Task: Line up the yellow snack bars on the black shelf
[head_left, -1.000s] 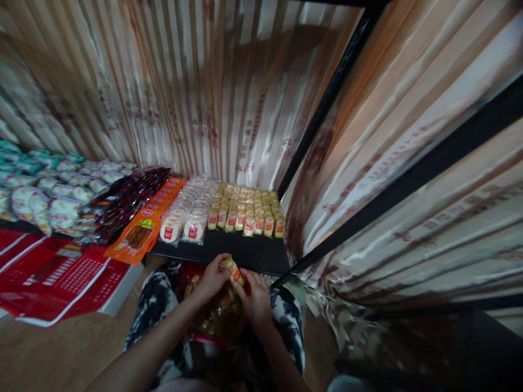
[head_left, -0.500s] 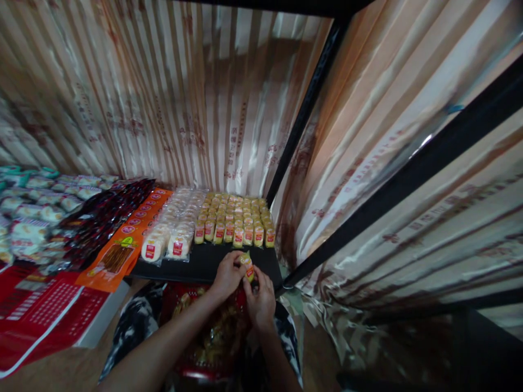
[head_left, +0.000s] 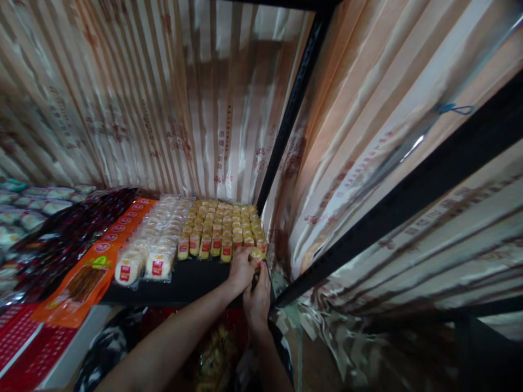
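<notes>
My left hand (head_left: 241,270) and my right hand (head_left: 256,298) meet at the right front of the black shelf (head_left: 183,283). Together they pinch one small yellow snack pack (head_left: 256,254) with a red label. The pack sits at the right end of the front row of several rows of yellow snack packs (head_left: 220,226) standing upright on the shelf. A red bag of loose yellow packs (head_left: 216,354) lies on my lap below my arms.
Round white cakes in clear wrap (head_left: 151,245) lie left of the yellow rows, then orange packets (head_left: 93,267), dark red packets (head_left: 61,234) and pale green-white packs (head_left: 32,204). Striped curtain fabric (head_left: 183,109) backs the shelf. Black frame posts (head_left: 290,114) stand at the right.
Both hands rose from the red bag on my lap to the shelf's right front, carrying the yellow pack up to the front row. The view tilted and shifted right.
</notes>
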